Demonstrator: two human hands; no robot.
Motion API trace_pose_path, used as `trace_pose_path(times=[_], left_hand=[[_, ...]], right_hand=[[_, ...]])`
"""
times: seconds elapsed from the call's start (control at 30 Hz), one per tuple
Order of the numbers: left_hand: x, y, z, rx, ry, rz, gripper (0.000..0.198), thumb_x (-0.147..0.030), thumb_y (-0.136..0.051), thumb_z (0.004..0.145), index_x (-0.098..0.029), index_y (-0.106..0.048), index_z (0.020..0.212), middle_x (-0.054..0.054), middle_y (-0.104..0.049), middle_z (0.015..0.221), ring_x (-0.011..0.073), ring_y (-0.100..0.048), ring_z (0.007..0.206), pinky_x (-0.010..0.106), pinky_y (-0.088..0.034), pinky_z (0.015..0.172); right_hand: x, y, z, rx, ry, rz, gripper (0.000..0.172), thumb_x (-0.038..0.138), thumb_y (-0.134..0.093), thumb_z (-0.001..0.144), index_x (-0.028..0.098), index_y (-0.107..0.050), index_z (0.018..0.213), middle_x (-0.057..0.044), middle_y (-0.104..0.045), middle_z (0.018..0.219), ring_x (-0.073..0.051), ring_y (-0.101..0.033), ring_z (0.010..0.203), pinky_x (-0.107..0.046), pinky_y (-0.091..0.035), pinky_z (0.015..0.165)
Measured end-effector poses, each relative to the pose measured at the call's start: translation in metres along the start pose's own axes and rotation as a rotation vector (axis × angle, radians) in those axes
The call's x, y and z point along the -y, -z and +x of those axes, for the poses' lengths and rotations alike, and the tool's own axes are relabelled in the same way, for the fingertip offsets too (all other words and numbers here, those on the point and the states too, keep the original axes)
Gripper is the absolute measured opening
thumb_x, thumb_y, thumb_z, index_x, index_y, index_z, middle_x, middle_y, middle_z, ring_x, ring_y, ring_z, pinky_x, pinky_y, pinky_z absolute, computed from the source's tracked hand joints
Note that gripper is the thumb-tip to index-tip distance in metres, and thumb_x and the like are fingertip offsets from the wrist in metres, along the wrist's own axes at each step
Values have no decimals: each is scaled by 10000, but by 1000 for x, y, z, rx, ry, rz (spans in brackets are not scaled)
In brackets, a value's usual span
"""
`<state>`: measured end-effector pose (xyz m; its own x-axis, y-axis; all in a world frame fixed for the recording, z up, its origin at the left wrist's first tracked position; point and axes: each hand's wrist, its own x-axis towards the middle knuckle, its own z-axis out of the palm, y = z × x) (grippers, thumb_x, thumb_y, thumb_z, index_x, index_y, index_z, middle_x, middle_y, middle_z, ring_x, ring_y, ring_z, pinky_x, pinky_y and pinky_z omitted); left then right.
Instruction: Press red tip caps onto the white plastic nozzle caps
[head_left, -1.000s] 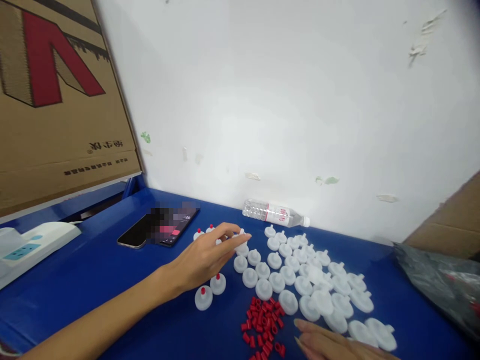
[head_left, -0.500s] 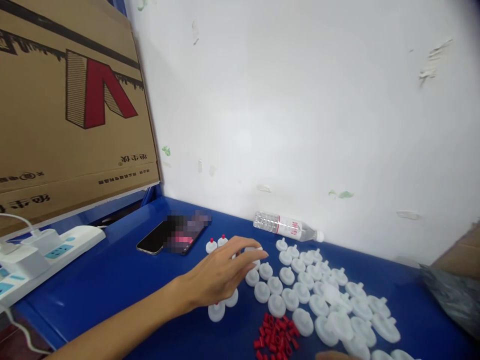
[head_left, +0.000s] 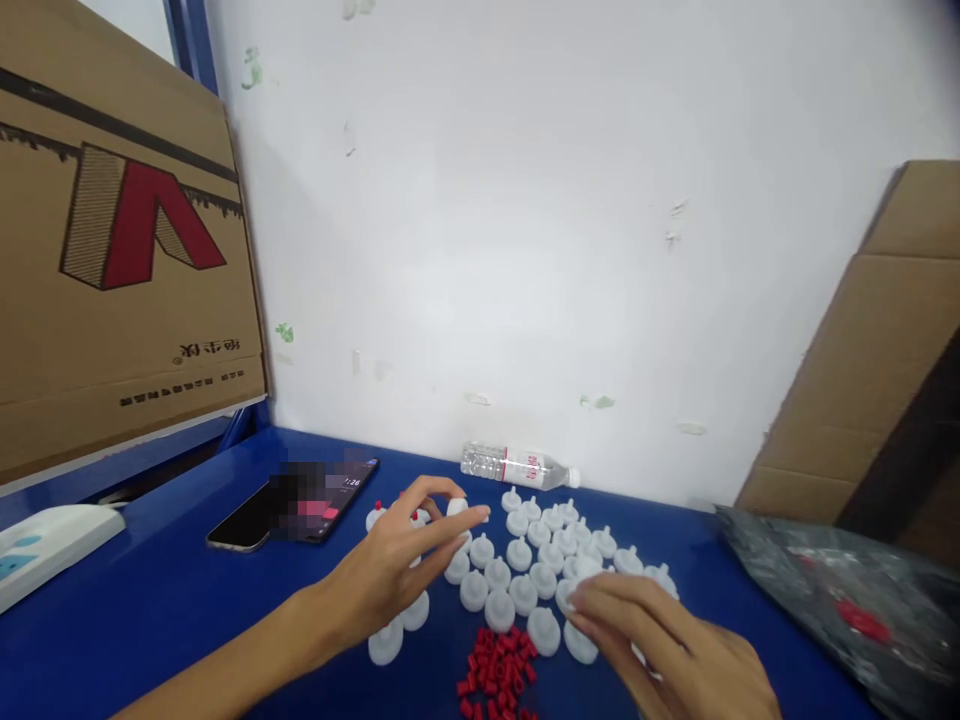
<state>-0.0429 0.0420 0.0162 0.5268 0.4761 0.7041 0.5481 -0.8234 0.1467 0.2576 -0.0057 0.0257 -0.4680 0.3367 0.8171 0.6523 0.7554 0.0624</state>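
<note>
My left hand (head_left: 401, 550) is above the blue table, with thumb and fingers closed round a white nozzle cap (head_left: 457, 507), its spout pointing right. Beneath and beside that hand stand several white caps, some with red tips (head_left: 378, 507); the hand partly hides them. My right hand (head_left: 679, 645) reaches in from the lower right over the loose white nozzle caps (head_left: 523, 594). Its fingertips are drawn together near one of them, and whatever they may grip is hidden. Between the hands, towards the front, lies a pile of small red sleeves (head_left: 498, 672).
A clear plastic bottle (head_left: 519, 467) lies along the wall. To the left are two phones (head_left: 241, 520) and a white power strip (head_left: 56, 550). A printed cardboard box (head_left: 142, 330) stands far left. A grey plastic bag (head_left: 795, 590) and another cardboard box (head_left: 840, 380) are on the right.
The view has swung to the right. My right hand, barely visible at the bottom edge before, now reaches over the white caps. My left hand still pinches a cap near the red-tipped ones.
</note>
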Motion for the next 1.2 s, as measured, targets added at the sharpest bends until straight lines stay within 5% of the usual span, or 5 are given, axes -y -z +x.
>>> trace_pose_path(times=[0.23,0.37,0.53,0.8,1.2], left_hand=[[-15,-11,15,-43,-51,-209,534,-77,-558,1002,-269,-479,1494,110,-576,1272,200,-642,1133,285,-592,907],[-12,-17,4,-102,-73,-238,496,-124,-594,1008,-286,-516,1470,102,-638,1252,208,-682,1122,296,-611,933],[-13,-19,-6,-103,-45,-263,512,-202,-654,992,-363,-537,1463,58,-712,1267,234,-732,1086,321,-644,931],[-29,-22,-24,-96,42,-202,560,-371,-605,1028,-368,-419,1556,50,-756,1237,238,-752,1087,336,-643,958],[-40,-13,-26,-27,103,-151,410,-312,-636,976,-305,-567,1381,52,-750,1231,271,-733,1088,391,-619,948]], right_hand=[[14,-14,47,11,-267,325,194,316,-562,1034,250,-736,980,-19,-773,931,-132,-722,704,-175,-573,614],[17,-36,35,-18,-396,433,228,405,-601,1011,260,-766,951,3,-763,776,-127,-671,524,-169,-519,455],[25,-50,18,-87,-378,482,250,389,-571,1026,252,-769,958,-10,-781,849,-111,-665,501,-170,-557,497],[37,-56,9,-97,-623,711,250,489,-684,948,279,-811,896,60,-657,510,-120,-642,415,-164,-537,479],[41,-67,-2,-137,-479,689,232,364,-620,997,240,-787,896,10,-760,741,-106,-651,459,-177,-540,463]])
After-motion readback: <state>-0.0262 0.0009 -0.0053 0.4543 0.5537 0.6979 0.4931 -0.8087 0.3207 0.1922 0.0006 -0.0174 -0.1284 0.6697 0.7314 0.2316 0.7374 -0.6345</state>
